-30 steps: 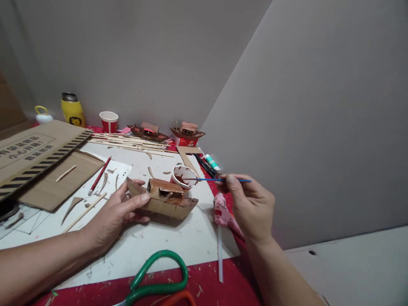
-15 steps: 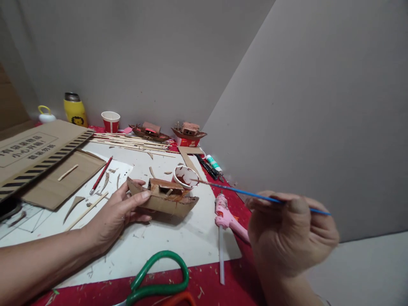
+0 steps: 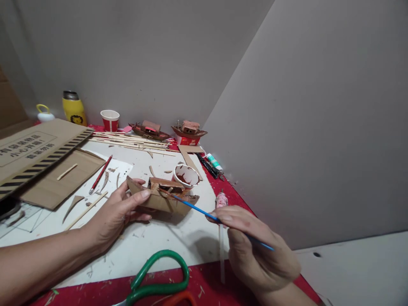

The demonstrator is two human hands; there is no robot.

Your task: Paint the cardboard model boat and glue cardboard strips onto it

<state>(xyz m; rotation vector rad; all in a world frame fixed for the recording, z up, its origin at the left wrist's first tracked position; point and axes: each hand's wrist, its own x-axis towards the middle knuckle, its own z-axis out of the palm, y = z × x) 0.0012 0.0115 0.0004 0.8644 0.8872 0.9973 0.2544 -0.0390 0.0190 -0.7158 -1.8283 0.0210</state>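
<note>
A small cardboard model boat (image 3: 172, 205) with a roofed cabin, partly painted brown, is gripped at its left end by my left hand (image 3: 129, 202), thumb along the near side. My right hand (image 3: 258, 246) is closed around a blue paintbrush (image 3: 199, 210). The brush tip lies at the cabin's open side, apparently touching the boat. Right behind the boat stands a paper cup (image 3: 191, 175) with brown paint inside. A pink glue gun (image 3: 222, 199) is mostly hidden behind my right hand, its clear glue stick pointing toward me.
Green-handled scissors (image 3: 159, 289) lie at the near edge. Cardboard sheets (image 3: 63, 178), a red pencil (image 3: 101, 174) and scraps lie left. Farther back are wooden sticks (image 3: 127, 140), two painted boats (image 3: 149, 131), a red-and-white cup (image 3: 110, 121) and a yellow bottle (image 3: 74, 108).
My right hand has moved left and down, bringing the brush tip from the paint cup's rim to the boat's cabin. My left hand and the boat have stayed in place.
</note>
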